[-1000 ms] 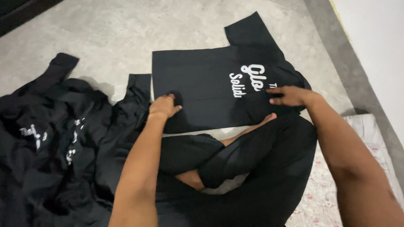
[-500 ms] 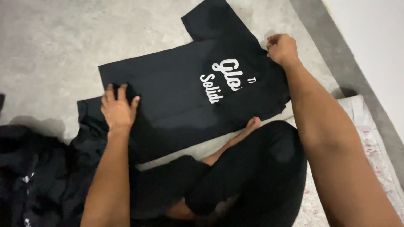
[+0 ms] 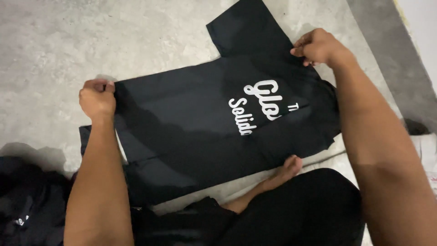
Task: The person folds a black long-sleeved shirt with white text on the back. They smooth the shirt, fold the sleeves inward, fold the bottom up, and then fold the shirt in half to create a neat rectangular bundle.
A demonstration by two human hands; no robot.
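Nearest us, our crossed legs in black trousers [image 3: 291, 214] and a bare foot [image 3: 277, 175] touch the near edge of the black cotton T-shirt with white lettering [image 3: 205, 132]. Left of the shirt lies a heap of black clothes [image 3: 27, 205]. The shirt lies flat on the grey speckled concrete floor [image 3: 114, 41]. Our left hand [image 3: 97, 98] pinches its hem corner; our right hand [image 3: 317, 45] pinches the shoulder. Beyond the shirt, a darker grey strip [image 3: 391, 50] meets a pale wall [image 3: 421, 23].
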